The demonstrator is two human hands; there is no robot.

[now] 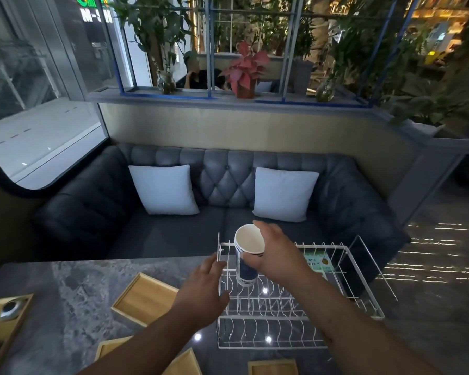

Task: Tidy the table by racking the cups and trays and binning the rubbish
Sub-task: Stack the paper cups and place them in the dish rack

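A stack of blue and white paper cups (246, 255) is tilted over the far left part of the white wire dish rack (336, 288), mouth facing me. My right hand (275, 253) grips the stack near its rim from the right. My left hand (203, 290) rests against the rack's left edge, its fingers on the wire frame. Several shallow wooden trays lie on the grey marble table (73, 282): one (144, 299) just left of the rack, others (111, 350) (272, 367) along the near edge.
A dark tufted sofa (222, 182) with two white cushions (164, 189) (283, 193) runs behind the table. A wooden tray with a small metal dish (10, 309) sits at the table's left edge. A green card (318, 262) lies in the rack's far right part.
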